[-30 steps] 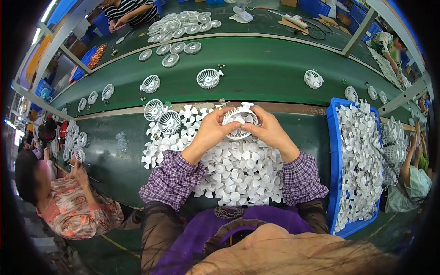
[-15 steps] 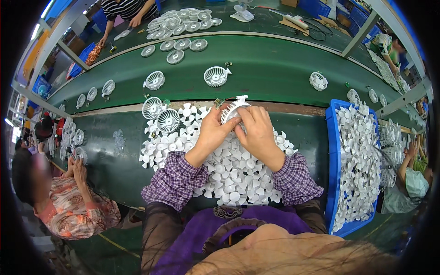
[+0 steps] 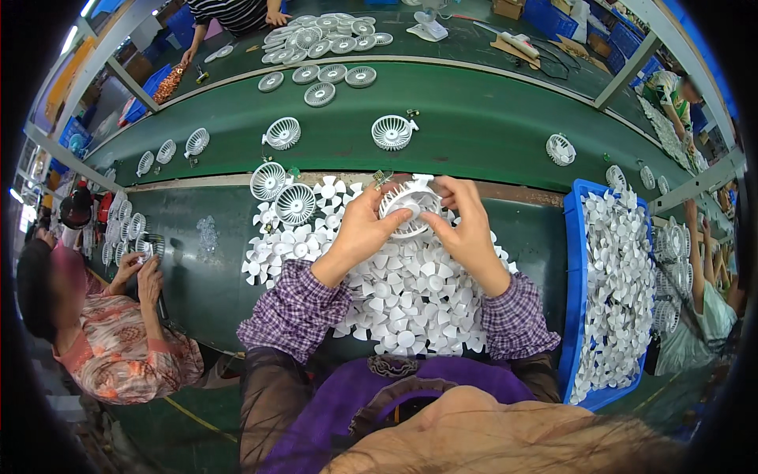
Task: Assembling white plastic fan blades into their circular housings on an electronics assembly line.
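Left hand (image 3: 357, 235) gripping white fan housing (image 3: 405, 208) between thumb and fingers; right hand (image 3: 471, 229) curling loosely at its right rim, thumb touching, cannot tell if clasping. Housing sitting between both hands, loose white blades (image 3: 416, 304) lying beneath grip.

On the worktop (image 3: 178, 201), a heap of fan blades (image 3: 407, 340); at its far left, two fan housings (image 3: 295, 205). To the heap's right, a bin (image 3: 574, 300) with more blades inside. Behind the worktop, a conveyor belt (image 3: 489, 118), with housings and grilles (image 3: 320, 94) on it.
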A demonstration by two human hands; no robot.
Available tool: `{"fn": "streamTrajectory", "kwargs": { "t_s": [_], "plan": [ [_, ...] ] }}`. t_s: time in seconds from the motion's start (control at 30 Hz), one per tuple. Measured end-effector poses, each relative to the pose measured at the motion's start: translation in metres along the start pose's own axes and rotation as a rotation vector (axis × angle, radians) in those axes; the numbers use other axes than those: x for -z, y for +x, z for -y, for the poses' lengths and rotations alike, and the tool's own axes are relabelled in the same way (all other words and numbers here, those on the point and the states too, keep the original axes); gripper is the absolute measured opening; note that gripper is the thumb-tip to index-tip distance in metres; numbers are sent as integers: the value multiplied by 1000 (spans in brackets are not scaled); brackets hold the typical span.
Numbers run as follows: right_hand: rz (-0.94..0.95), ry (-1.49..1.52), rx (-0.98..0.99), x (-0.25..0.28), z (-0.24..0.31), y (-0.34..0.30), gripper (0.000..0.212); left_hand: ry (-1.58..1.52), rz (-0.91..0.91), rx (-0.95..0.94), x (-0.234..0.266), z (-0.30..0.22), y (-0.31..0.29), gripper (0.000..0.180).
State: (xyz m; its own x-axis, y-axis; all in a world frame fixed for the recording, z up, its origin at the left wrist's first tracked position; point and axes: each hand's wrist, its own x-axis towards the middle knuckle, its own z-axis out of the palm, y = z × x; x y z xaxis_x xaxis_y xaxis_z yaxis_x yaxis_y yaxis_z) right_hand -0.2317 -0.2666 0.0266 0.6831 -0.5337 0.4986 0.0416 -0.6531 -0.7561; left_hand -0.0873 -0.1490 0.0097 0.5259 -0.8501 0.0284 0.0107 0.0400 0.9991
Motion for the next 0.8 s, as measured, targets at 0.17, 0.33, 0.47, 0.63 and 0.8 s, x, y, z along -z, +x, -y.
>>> {"fn": "streamTrajectory", "kwargs": {
  "t_s": [0.17,0.33,0.47,0.63,0.8],
  "plan": [
    [327,203,-135,1,-17,-3,42,81,82,-58,3,3,-8,42],
    [317,97,-144,1,-27,-6,42,37,169,56,2,-1,-3,40],
    [248,358,-383,4,-89,11,32,219,273,262,10,-6,44,61],
    [-49,-286,-403,77,-162,22,32,303,-9,327,51,-9,117,46],
    [228,-74,-444,121,-148,-25,19,371,-178,428,75,35,184,52]
  ]
}}
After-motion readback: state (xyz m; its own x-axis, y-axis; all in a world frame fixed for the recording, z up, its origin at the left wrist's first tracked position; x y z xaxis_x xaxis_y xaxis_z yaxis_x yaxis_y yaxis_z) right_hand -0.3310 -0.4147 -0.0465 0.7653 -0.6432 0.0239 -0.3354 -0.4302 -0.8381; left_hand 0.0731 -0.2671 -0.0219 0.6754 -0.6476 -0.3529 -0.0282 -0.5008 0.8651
